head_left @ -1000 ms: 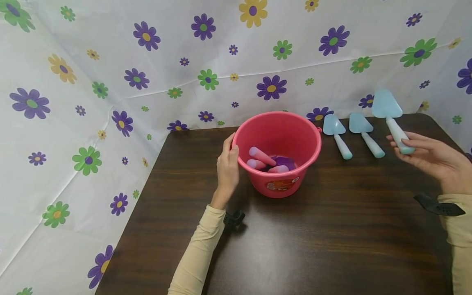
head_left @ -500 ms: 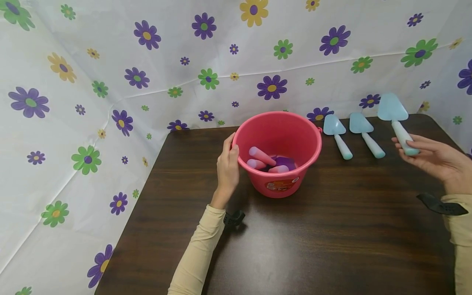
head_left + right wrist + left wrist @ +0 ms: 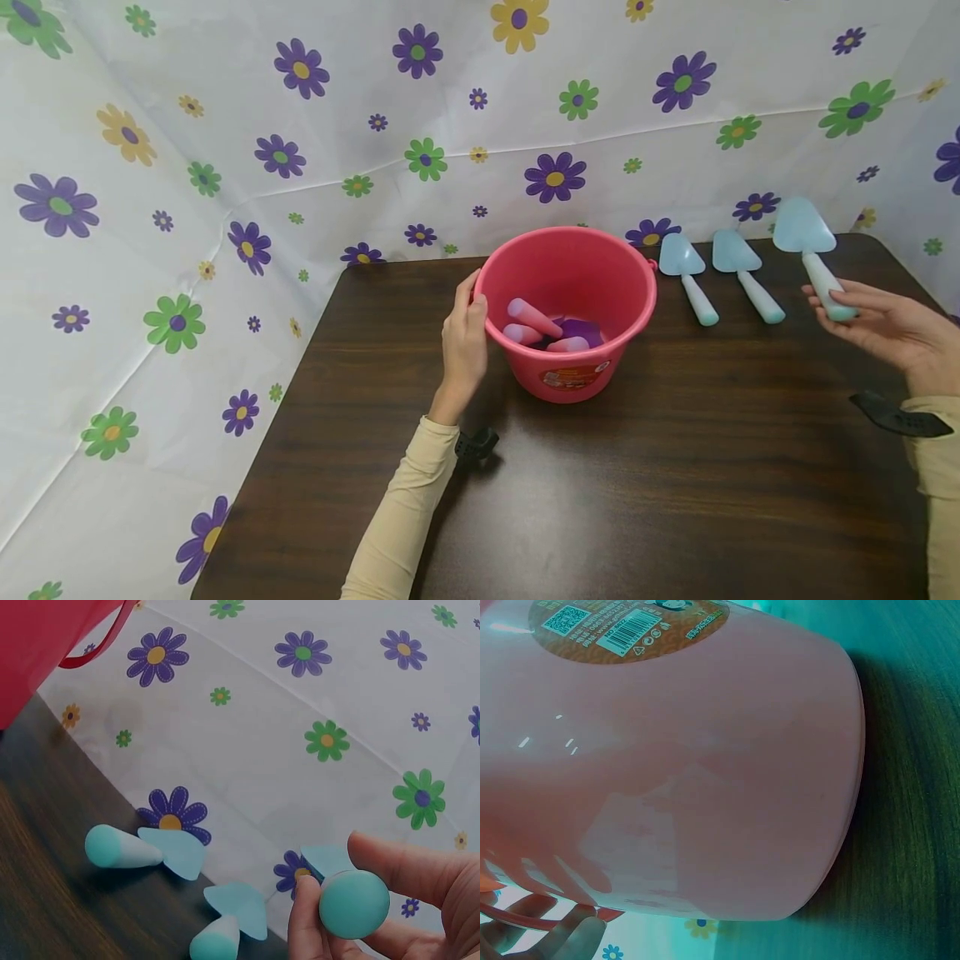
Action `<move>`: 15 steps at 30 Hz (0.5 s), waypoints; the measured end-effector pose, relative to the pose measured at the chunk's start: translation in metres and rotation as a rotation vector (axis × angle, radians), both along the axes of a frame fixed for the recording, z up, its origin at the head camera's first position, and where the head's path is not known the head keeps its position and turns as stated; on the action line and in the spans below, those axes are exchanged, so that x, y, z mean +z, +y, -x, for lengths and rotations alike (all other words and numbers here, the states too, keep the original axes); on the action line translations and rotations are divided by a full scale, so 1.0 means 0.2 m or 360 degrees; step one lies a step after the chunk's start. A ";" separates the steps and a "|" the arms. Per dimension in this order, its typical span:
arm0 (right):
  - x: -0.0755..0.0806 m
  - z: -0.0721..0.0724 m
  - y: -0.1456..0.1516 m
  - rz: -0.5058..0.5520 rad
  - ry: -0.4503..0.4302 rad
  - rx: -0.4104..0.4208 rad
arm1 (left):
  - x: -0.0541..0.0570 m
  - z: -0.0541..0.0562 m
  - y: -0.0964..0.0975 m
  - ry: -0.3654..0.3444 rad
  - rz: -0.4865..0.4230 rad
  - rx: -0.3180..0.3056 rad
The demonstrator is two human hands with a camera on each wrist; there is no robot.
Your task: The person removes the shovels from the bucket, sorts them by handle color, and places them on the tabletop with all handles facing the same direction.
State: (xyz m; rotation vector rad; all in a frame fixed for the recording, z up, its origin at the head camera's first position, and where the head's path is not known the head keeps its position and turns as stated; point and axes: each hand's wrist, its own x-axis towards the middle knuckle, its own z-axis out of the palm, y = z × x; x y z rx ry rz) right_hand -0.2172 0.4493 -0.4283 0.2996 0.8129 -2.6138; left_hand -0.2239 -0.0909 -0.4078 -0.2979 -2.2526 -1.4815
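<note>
"What's leftmost?"

"The left hand (image 3: 463, 342), fingers curled on the rim of the pink bucket (image 3: 528, 371); pink handles (image 3: 534, 318) show inside."

"Then?"

"The first trowel (image 3: 700, 300) and second trowel (image 3: 760, 297) lie on the desk (image 3: 675, 467). Rightmost, the right hand (image 3: 892, 325) pinches the third trowel (image 3: 816, 268) near its handle end, held up."

"Which step?"

"Handling that trowel; lifting or placing, I can't tell. Bucketing it would call for a swing left over the rim."

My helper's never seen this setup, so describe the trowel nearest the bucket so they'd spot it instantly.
On the dark table stands a pink bucket. Right of it are three pale-blue trowels; the right hand holds the farthest trowel. Your near trowel rests on the table, with no other between it and the bucket.
</note>
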 end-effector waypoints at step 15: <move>-0.04 0.05 0.04 -0.0113 -0.0180 -0.0036 | -0.02 0.00 0.00 0.0001 -0.0007 -0.0019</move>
